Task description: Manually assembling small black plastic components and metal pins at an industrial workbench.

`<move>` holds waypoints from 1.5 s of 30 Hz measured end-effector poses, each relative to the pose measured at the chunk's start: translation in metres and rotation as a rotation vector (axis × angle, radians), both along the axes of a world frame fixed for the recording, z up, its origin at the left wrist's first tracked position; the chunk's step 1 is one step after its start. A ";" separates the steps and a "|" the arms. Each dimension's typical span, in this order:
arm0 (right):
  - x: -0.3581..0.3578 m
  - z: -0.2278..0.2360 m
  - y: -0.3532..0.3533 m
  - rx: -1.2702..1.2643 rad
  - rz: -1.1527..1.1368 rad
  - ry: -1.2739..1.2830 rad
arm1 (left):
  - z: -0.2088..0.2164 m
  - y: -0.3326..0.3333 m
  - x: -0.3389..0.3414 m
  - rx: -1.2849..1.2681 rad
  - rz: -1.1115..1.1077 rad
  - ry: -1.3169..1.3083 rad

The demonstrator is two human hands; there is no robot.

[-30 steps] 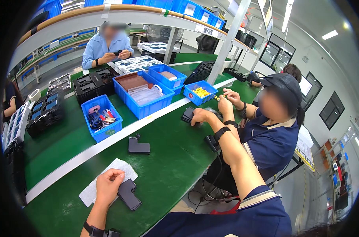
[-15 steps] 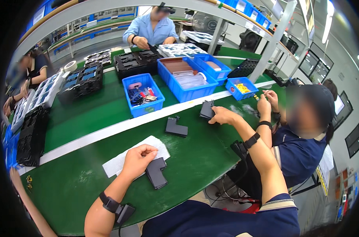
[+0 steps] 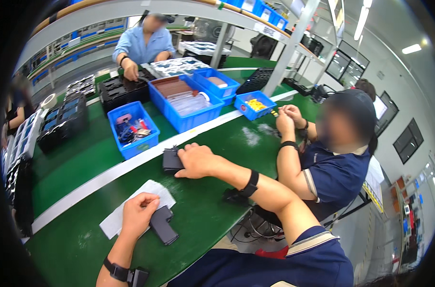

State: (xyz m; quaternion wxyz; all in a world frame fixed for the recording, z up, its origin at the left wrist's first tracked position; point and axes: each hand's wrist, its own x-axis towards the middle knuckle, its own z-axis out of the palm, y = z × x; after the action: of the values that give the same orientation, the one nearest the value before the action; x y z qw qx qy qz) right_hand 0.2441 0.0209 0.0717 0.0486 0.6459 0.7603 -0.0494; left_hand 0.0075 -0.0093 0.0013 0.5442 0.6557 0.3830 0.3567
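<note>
My right hand (image 3: 197, 160) reaches left across the green bench, thumb and fingers against the edge of dark grey flat parts (image 3: 171, 160) with small bits at the top edge. The hand covers some of them, so I cannot tell how many lie there. My left hand (image 3: 138, 215) has its thumb and fingertips pinched together over a white cloth (image 3: 113, 218); anything between them is hidden. Beside that hand, partly over the cloth, rests a dark grey L-shaped part (image 3: 163, 227).
Beyond the white strip stand a blue bin of tools (image 3: 153, 137), a large blue bin of brown and clear sheets (image 3: 156, 102), and a small blue bin of yellow pieces (image 3: 267, 110). Black trays (image 3: 105, 98) sit further back. A co-worker (image 3: 339, 160) sits close at right; another works opposite.
The view has swung right. My right hand has moved left and nearer with its dark grey part, to where a separate L-shaped part lay. My left hand stays pinched beside the cloth.
</note>
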 end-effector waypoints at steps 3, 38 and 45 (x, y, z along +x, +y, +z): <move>0.005 -0.005 -0.001 0.005 0.001 0.021 | 0.000 0.001 0.004 0.008 0.023 0.040; 0.010 0.002 -0.014 0.191 -0.101 0.171 | 0.004 0.000 0.006 -0.033 0.012 0.001; 0.004 0.009 -0.010 0.184 -0.040 0.309 | 0.009 -0.001 0.007 -0.053 0.022 0.002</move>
State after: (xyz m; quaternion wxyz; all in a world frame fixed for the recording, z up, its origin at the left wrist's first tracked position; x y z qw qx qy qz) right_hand 0.2484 0.0107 0.0804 -0.1291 0.6473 0.7471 -0.0790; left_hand 0.0143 -0.0101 0.0099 0.5570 0.6371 0.4002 0.3518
